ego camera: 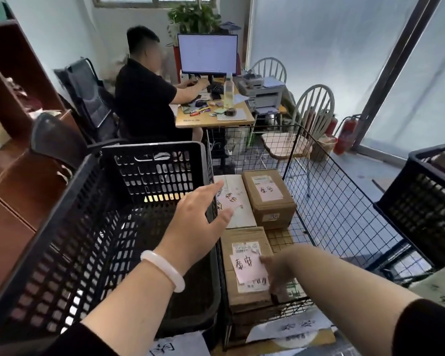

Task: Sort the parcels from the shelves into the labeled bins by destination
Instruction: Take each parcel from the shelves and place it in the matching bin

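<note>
Handling a brown box (244, 278) in the wire bin (344, 206).
At the lower middle, flat, near two more boxes (270, 201). Right hand (278, 273) against its right side; cannot tell if gripping or only touching. Left hand (198, 217) open, fingers spread, over the bin's left wall by the black crate (100, 227). Probably stiff and not very heavy. Hold by two opposite sides, not by the loose pink note (247, 267).

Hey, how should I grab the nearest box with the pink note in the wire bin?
Come from above: the wire bin walls it in. Probably take the nearest box by its right long edge, where the right hand touches and space is free; its left side hugs the wall.
</note>
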### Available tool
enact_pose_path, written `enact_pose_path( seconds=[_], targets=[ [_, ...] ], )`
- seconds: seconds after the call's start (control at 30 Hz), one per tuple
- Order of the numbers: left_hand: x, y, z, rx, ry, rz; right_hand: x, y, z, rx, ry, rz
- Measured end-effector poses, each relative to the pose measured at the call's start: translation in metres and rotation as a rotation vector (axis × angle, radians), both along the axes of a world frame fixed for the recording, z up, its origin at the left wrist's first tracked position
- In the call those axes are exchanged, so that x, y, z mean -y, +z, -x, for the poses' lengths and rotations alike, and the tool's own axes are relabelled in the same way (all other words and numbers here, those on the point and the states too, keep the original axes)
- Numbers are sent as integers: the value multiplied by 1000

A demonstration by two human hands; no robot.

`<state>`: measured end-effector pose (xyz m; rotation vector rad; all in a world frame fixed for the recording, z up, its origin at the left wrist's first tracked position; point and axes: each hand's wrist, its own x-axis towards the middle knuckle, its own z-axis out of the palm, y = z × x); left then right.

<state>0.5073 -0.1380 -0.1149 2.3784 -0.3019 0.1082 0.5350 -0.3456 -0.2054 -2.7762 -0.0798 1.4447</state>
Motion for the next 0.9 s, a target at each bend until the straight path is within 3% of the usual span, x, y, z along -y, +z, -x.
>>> enact_pose_path(
  seconds=[0.13,0.37,0.57,0.73,0.9],
  targets=[
    [1,-1,1,-17,-43,-23,-7,5,5,130,79,-14],
    [5,-1,4,54,-169,-89,-8,43,17,659,33,-124],
    [7,-1,20,51,-281,-259,-17,84,102,909,-189,-106],
    [18,13,55,176,-460,-319,-31,95,192,1124,-490,-112],
    [36,1,114,311,-681,-322,-49,89,289,1198,-676,57]
  ],
)
